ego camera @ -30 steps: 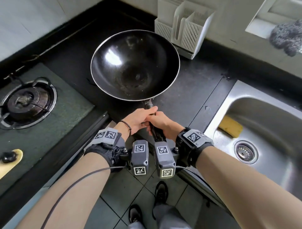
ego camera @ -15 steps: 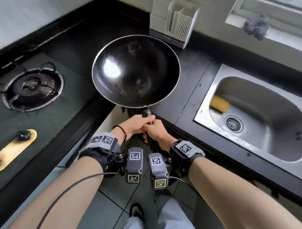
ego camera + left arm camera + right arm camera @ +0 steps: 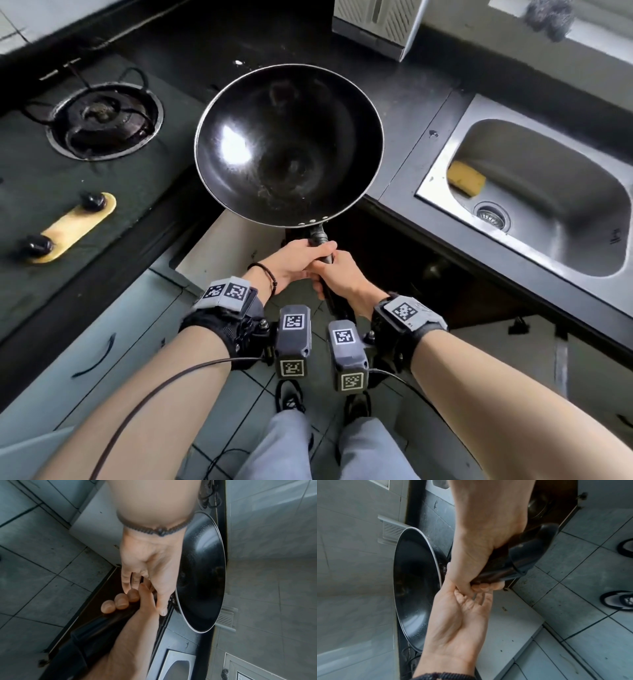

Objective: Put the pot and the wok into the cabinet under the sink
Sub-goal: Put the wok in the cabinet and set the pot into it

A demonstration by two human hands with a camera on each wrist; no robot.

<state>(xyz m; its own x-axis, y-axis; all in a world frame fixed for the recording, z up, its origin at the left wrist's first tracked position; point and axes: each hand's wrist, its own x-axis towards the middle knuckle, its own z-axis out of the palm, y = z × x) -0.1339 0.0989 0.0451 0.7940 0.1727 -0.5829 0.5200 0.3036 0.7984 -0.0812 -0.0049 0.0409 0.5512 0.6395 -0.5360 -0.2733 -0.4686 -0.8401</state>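
Both hands on the wok (image 3: 287,144) handle (image 3: 322,253): my left hand (image 3: 291,263) wraps it nearest the bowl, fingers curled round, thumb along the top; right hand (image 3: 346,277) grips just behind, touching the left, fingers closed round the shaft w/ fingertips (image 3: 118,601) showing underneath in the left wrist view. Wok is off the table (image 3: 421,113), held roughly level, bowl up. Far part of the bowl hangs over the black top; near rim and handle stick out past the table's front edge, over the floor (image 3: 250,387). Wok sits between the gas burner (image 3: 102,120) on the left and the sink (image 3: 548,198) on the right, apart from both. Yellow sponge (image 3: 466,178) lies in the sink basin near the drain. White rack (image 3: 376,24) stands at the back of the table beyond the far rim, w/ a gap. Below the sink edge the cabinet (image 3: 394,260) stands open: dark opening right of the handle, w/ a pale door panel (image 3: 222,250) swung out on its left, under the wok's near rim. Right wrist view shows a metal pot (image 3: 537,507) already inside that opening; how much room is left beside it I can't tell. My feet (image 3: 291,397) are on the tiles directly below the wrists.
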